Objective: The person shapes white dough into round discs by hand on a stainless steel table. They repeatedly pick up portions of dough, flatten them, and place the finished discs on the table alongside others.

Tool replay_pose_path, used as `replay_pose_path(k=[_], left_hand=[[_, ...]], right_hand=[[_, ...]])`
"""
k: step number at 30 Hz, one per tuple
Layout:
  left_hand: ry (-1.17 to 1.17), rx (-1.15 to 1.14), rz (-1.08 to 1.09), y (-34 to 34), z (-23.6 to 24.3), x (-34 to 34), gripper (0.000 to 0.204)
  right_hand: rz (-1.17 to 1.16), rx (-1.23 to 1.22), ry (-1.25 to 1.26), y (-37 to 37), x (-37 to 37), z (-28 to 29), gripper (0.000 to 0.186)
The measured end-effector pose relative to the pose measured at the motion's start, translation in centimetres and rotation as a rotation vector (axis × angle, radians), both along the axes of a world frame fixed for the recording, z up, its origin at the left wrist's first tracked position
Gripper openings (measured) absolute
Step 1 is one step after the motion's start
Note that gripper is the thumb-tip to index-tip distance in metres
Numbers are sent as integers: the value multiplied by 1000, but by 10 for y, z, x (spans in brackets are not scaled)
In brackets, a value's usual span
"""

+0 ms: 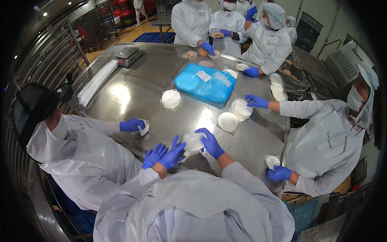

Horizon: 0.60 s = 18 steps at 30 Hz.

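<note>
White sheet (193, 142) in right fingers (205, 136)

White discs (194, 142), violet-blue gloves (211, 144) — bright-blue bag (197, 87), silver-grey table (163, 126)

Gap between white stacks (171, 99), blue bag (201, 84) beyond

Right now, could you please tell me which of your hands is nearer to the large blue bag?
Right: the right hand, holding white sheets, is apart from the blue bag, on its near side; the left hand is farther back and left.
</note>
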<state>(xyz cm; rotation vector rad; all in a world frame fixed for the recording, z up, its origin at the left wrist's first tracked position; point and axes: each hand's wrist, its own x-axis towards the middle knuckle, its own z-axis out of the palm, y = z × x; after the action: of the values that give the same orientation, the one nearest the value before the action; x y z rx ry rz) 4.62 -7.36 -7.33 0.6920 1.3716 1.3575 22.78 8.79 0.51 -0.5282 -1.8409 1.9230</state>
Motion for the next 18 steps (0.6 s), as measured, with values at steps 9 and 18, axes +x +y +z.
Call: replay_pose_path(k=[9,18], left_hand=[[56,0,-115,9,89,28,39],[-288,-85,219,12,46,-1,33]], right_hand=[[-230,664,82,-15,23,-26,44],[-232,737,-228,1,14,-59,26]])
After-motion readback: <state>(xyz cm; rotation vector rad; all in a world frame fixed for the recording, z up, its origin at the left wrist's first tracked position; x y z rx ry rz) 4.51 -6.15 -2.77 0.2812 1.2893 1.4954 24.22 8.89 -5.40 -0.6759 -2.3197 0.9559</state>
